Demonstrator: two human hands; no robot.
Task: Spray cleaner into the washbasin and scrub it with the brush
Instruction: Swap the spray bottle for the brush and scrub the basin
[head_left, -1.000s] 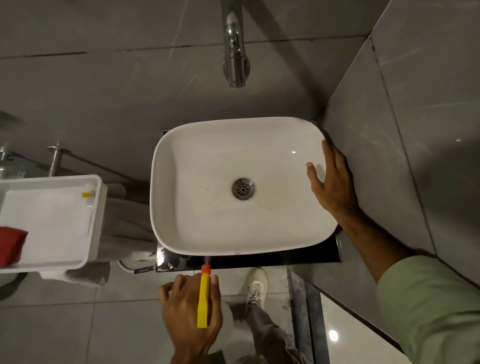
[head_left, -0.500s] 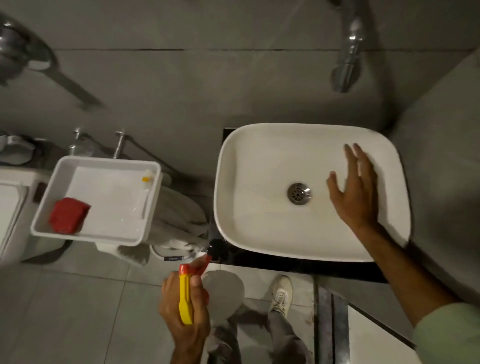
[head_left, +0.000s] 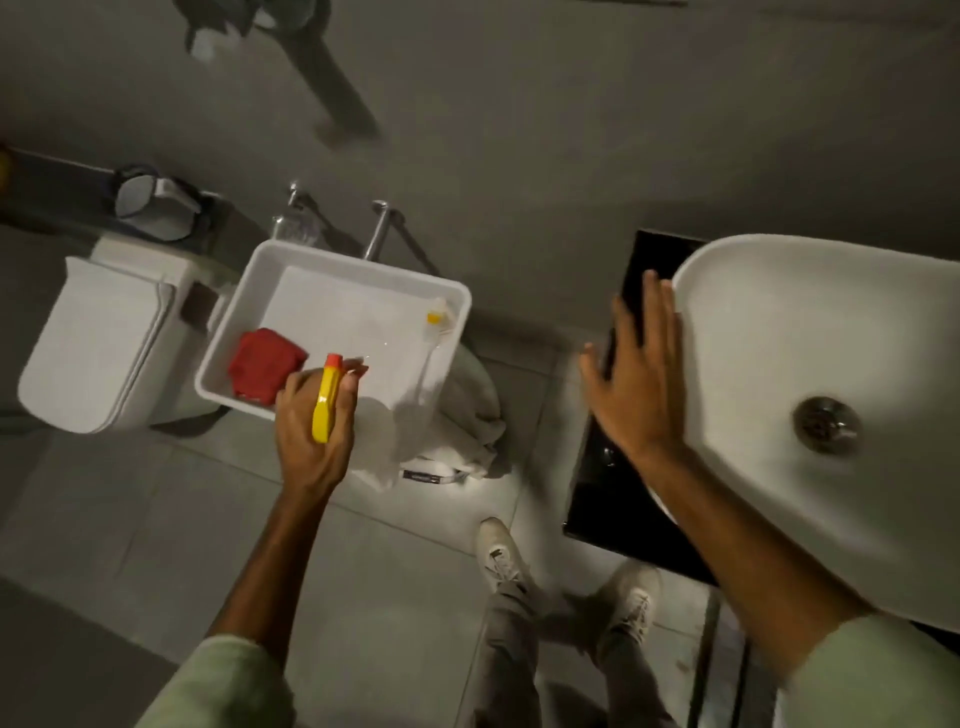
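The white washbasin (head_left: 810, 332) sits at the right, its metal drain (head_left: 826, 423) showing. My left hand (head_left: 311, 431) is shut on a spray bottle (head_left: 326, 397) with a yellow and red head, held over the near edge of a white tray (head_left: 332, 270). In that tray lie a red cloth (head_left: 265, 364) and a brush (head_left: 435, 332) with a yellow collar and a pale handle. My right hand (head_left: 636, 384) hovers flat with fingers spread, beside the basin's left rim, over the black counter (head_left: 613, 499).
A white toilet (head_left: 98, 343) stands at the left, next to the tray. White cloth (head_left: 467, 421) is bunched under the tray. My shoes (head_left: 501, 553) stand on the grey tiled floor below. Wall pipes (head_left: 376, 228) rise behind the tray.
The view has swung left, so the basin slid to the right edge. My left hand carried the spray bottle up over the tray. My right hand left the basin bowl for its left rim.
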